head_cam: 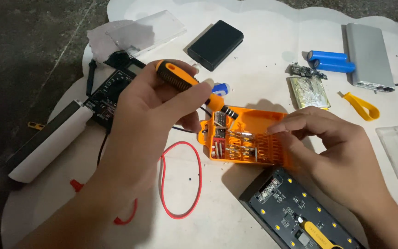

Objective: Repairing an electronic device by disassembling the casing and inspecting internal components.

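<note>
My left hand (155,115) grips an orange and black screwdriver handle (180,78), its tip end pointing down at an orange bit case (249,121). The case lies open on the white sheet, with rows of metal bits inside. My right hand (328,147) hovers over the right side of the case, fingers bent down toward the bits; I cannot tell whether it pinches one. A black circuit board (295,210) with small yellow parts lies just below the case.
A red wire (180,180) loops left of the case. A black multimeter (111,92), a white and black bar (47,143), a black box (216,44), two blue cells (330,61), a silver casing (369,55), a foil pouch cell (308,91) and a yellow pry tool (362,106) lie around.
</note>
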